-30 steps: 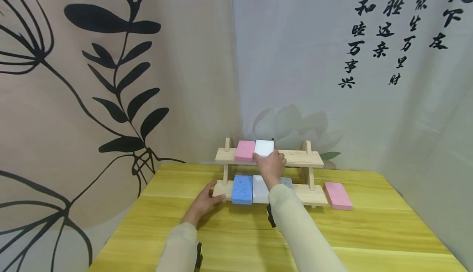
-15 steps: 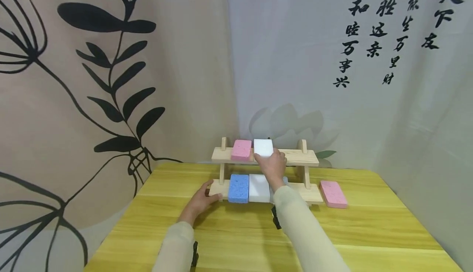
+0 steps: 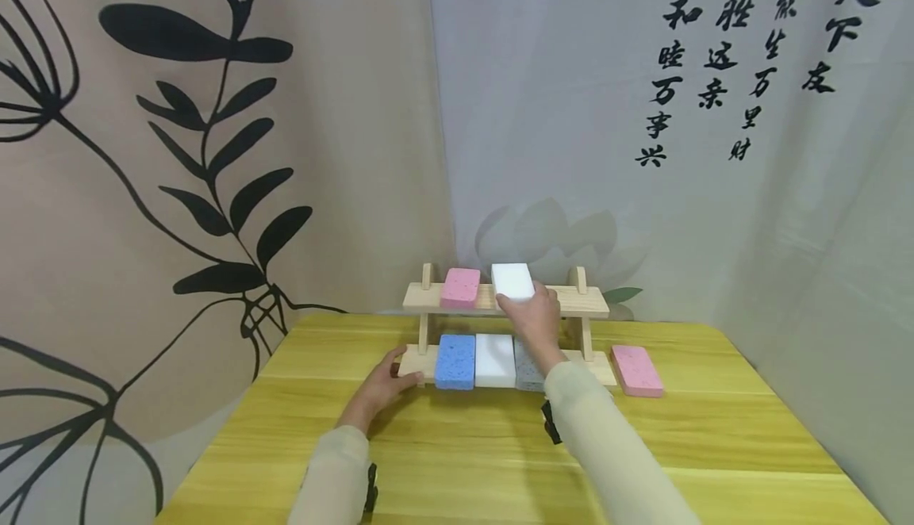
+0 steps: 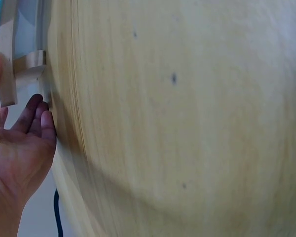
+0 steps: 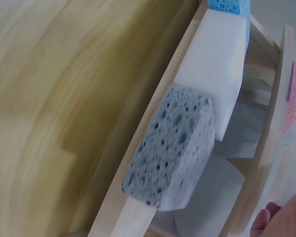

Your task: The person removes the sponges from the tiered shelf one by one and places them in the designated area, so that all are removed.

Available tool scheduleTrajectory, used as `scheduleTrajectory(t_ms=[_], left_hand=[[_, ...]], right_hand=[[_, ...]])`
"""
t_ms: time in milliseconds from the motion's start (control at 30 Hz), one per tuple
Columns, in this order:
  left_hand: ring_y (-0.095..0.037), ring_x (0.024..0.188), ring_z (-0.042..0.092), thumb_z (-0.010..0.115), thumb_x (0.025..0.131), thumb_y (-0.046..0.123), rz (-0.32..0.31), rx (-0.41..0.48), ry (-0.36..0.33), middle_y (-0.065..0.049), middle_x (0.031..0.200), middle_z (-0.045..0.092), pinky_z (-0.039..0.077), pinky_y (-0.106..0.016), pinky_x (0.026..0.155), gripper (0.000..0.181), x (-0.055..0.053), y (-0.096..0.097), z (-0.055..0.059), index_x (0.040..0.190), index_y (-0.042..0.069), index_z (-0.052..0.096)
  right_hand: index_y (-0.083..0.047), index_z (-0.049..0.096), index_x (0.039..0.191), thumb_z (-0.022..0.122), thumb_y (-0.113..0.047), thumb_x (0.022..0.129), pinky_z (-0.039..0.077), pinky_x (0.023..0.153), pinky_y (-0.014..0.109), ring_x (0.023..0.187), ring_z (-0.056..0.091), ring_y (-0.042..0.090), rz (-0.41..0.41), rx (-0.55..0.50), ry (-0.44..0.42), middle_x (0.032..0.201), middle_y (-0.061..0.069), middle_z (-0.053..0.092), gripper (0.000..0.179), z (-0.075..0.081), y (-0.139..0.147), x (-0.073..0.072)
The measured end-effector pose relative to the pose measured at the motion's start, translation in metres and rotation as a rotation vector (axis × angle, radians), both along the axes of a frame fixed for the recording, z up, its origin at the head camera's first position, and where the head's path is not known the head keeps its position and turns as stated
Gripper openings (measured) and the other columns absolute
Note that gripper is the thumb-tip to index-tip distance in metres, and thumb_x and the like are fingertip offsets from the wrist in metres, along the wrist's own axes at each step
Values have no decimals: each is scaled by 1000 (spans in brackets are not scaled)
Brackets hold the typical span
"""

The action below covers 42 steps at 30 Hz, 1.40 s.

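Note:
A small two-tier wooden rack (image 3: pixel 417 363) stands on the table. At the left end of its lower shelf, my left hand (image 3: pixel 382 390) grips the plank, with the thumb at the front edge and fingers at the end. In the left wrist view, that left hand (image 4: pixel 19 148) has its fingertips by the plank's end. My right hand (image 3: pixel 539 323) pinches a white sponge (image 3: pixel 512 281) at the upper shelf, right of a pink sponge (image 3: pixel 460 288). Below sit a blue sponge (image 3: pixel 455 362), another white sponge (image 3: pixel 495 361) and a grey sponge (image 5: pixel 167 143), side by side.
A second pink sponge (image 3: pixel 637 371) lies on the yellow wooden table (image 3: pixel 457 454), just right of the rack. Behind hangs a pale curtain (image 3: pixel 357 152) with printed leaves and writing. A dark cable (image 4: pixel 57 212) shows past the table edge.
My right hand has shifted the white sponge rightward along the upper shelf, opening a gap from the pink one. The left hand keeps its place on the rack. The head view has turned slightly right.

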<state>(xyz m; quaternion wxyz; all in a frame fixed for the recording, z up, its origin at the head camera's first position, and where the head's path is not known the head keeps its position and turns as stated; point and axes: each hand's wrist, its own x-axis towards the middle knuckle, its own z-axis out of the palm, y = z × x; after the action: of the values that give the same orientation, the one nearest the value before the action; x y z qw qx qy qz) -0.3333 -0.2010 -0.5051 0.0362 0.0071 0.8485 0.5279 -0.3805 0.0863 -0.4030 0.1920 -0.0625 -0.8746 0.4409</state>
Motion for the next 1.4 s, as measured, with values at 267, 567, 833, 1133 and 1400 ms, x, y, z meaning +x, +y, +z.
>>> scheduleTrajectory(t_ms=[267,567,833,1133,1400], left_hand=[[-30,109,57,71,92,39,-4,-3,-3,-22,130,54,46,-50,94,81,-1,2,1,156,13,29],[-35,114,55,71,93,40,-6,-15,-7,-23,134,52,44,-54,96,82,0,1,1,157,14,27],[-35,114,55,70,93,40,-11,-18,-2,-23,132,52,44,-54,95,82,2,-1,4,157,13,27],[-38,120,52,71,92,41,2,-32,-16,-23,137,49,42,-56,99,82,-1,-1,-1,157,17,28],[-37,119,53,69,94,42,-12,-24,-13,-24,137,49,42,-56,98,82,1,1,1,158,14,25]], right_hand=[[3,49,138,76,-49,80,44,95,51,113,52,37,38,15,31,127,24,53,83,6,22,14],[5,49,138,74,-45,84,45,90,50,111,51,36,54,22,37,126,24,54,78,5,60,25],[3,44,143,73,-48,84,50,87,48,110,53,36,79,-3,21,128,24,52,84,5,88,34],[2,40,146,71,-49,87,48,89,51,113,50,38,89,-26,20,132,24,49,84,12,114,46],[2,39,147,69,-53,89,47,90,52,113,51,38,49,-33,57,132,24,49,85,15,141,52]])
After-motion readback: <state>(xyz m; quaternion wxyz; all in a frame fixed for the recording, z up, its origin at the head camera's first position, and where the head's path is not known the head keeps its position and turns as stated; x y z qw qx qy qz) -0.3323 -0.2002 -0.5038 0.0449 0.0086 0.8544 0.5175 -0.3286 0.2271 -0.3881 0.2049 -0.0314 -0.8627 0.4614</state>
